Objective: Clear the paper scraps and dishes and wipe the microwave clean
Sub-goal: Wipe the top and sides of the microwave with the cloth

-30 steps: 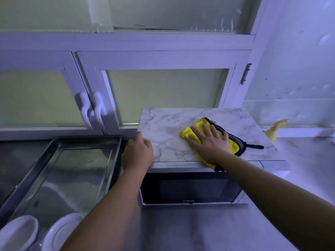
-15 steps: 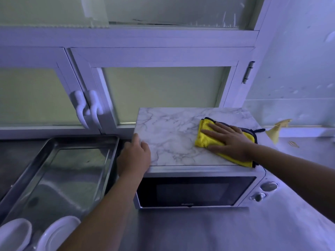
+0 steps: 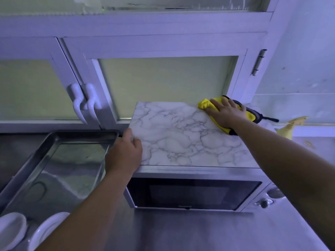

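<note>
A microwave with a marble-patterned top stands on the steel counter. My right hand presses flat on a yellow cloth with a black edge at the top's far right corner. My left hand rests on the top's left front corner, fingers bent over the left edge. Two white dishes show at the bottom left, cut off by the frame. A yellowish paper scrap lies on the ledge to the right of the microwave.
A steel tray sits left of the microwave. White cabinet doors with two handles rise behind. The steel counter runs in front. A small scrap lies on the right counter.
My right hand has slid the yellow cloth from the middle of the microwave top to its far right corner. My left hand has stayed at the left front corner.
</note>
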{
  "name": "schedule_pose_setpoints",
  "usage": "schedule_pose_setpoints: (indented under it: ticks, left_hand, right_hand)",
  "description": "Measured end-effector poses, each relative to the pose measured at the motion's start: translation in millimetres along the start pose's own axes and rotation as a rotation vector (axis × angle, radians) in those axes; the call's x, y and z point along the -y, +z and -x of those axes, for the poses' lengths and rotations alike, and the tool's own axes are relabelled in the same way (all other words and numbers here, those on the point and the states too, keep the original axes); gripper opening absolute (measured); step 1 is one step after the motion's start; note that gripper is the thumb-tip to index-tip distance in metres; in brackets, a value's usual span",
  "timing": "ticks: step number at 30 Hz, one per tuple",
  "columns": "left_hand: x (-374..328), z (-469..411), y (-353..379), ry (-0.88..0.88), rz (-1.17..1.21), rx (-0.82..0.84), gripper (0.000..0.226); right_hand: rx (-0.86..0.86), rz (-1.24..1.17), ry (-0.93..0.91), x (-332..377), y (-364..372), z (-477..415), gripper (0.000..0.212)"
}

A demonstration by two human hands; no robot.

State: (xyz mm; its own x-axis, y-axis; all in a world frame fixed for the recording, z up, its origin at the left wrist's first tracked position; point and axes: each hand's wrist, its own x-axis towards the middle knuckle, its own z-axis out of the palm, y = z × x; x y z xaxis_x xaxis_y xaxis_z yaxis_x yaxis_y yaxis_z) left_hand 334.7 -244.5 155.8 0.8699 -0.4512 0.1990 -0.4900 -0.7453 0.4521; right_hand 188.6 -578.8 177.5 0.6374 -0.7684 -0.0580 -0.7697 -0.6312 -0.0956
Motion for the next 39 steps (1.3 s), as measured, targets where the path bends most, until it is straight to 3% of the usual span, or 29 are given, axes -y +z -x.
schedule_pose_setpoints:
  ticks: [4,10,13,16,18,22,29,39]
  left_hand:
    - [-5,3,-5,-0.014,-0.011,0.011,0.029]
    - [-12,11,-17,0.024,-0.022,0.047,0.017]
    - [-15,9,-17,0.037,-0.070,0.073,0.021]
    - [-21,2,-15,-0.059,-0.057,0.163,0.031]
    - [-27,2,-10,-0.136,-0.056,0.188,0.039]
    - [-27,12,2,-0.118,-0.142,0.106,0.049]
    - [-26,11,5,-0.122,-0.177,0.059,0.047]
    - [-29,14,1,-0.142,-0.153,0.017,0.045]
  right_hand:
    - [0.028,-0.024,0.029,2,3,39,0.079]
    - [0.045,0.007,-0.176,-26,11,125,0.075]
    - [0.016,-0.001,-0.258,-57,15,165,0.067]
    - [0.008,-0.002,-0.282,-88,9,179,0.069]
    - [0.026,-0.007,-0.262,-99,4,171,0.069]
    - [0.074,-0.105,-0.153,-115,1,130,0.074]
    - [0.082,-0.163,-0.025,-117,4,27,0.082]
    - [-0.085,-0.294,0.056,-106,1,-18,0.056]
